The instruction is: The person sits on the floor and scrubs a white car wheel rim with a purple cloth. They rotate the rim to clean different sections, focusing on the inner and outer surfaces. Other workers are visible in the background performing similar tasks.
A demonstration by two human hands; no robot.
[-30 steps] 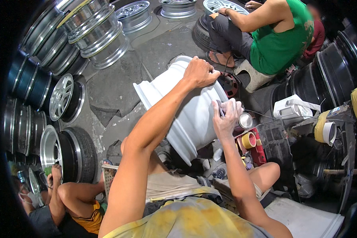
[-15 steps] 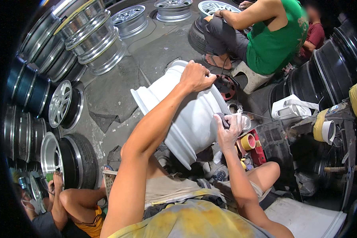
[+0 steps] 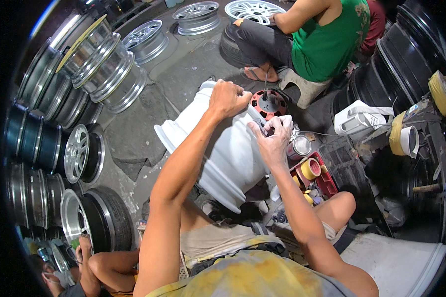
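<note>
A white-coated wheel rim [image 3: 233,148] lies tilted on its side in front of my lap. My left hand [image 3: 228,100] is closed over its far edge, fingers curled round the lip. On the right edge of the rim, my right hand [image 3: 275,141], dusted white, pinches a small dark sanding pad [image 3: 269,131] against the surface. My fingers partly hide the pad. Just past the rim lies a red, round slotted object [image 3: 268,104]. Beside my right wrist stands an open can [image 3: 301,147] with pale contents.
Rolls of yellow tape [image 3: 310,169] sit in a red tray [image 3: 327,180] at right. Stacked wheel rims [image 3: 104,69] line the left; black rims [image 3: 401,54] stand at the far right. A co-worker in a green top [image 3: 329,42] sits ahead on a stool [image 3: 302,89]. Another person [image 3: 106,270] sits lower left.
My right hand has slid farther up along the rim's right edge with the pad. My left hand keeps its hold. The whole view has shifted slightly, baring more of the red round object.
</note>
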